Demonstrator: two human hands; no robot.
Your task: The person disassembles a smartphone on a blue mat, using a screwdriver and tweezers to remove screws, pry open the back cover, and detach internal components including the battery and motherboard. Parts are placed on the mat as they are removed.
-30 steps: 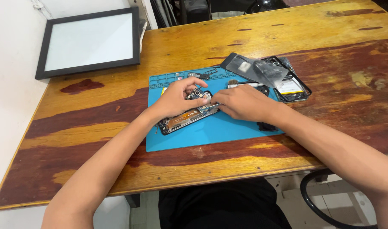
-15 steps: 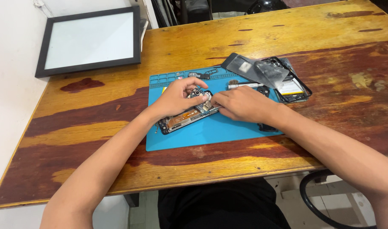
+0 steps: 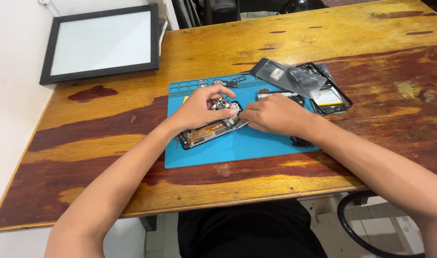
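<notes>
Head camera looked down on a wooden table (image 3: 285, 43), its top glossy and streaked in yellow and dark red-brown, set against a white wall on the left. A blue mat (image 3: 237, 148) lay on the middle of the table, with a row of small moulded compartments along its far edge; what sat in them was too small to tell, though a small dark part rested at that edge. On the mat lay an opened phone (image 3: 206, 134), tilted, its back off so that an orange-brown strip and small metal parts showed inside a dark frame. The left hand (image 3: 199, 109) rested over the phone's upper end, fingers curled and pinching at that end, thumb and forefinger close together on a small component. The right hand (image 3: 276, 114) met it from the other side, fingers closed to a loose fist with the tips pressed at the same corner of the phone; whether it held a tool I could not tell. Beyond the right hand, at the mat's far right corner, a grey plastic bag (image 3: 288, 74) lay across a second phone frame (image 3: 331, 98). At the table's far left corner lay a black-framed panel (image 3: 101, 43) with a pale face. A dark cable loop (image 3: 345, 224) hung below the table's near edge.
</notes>
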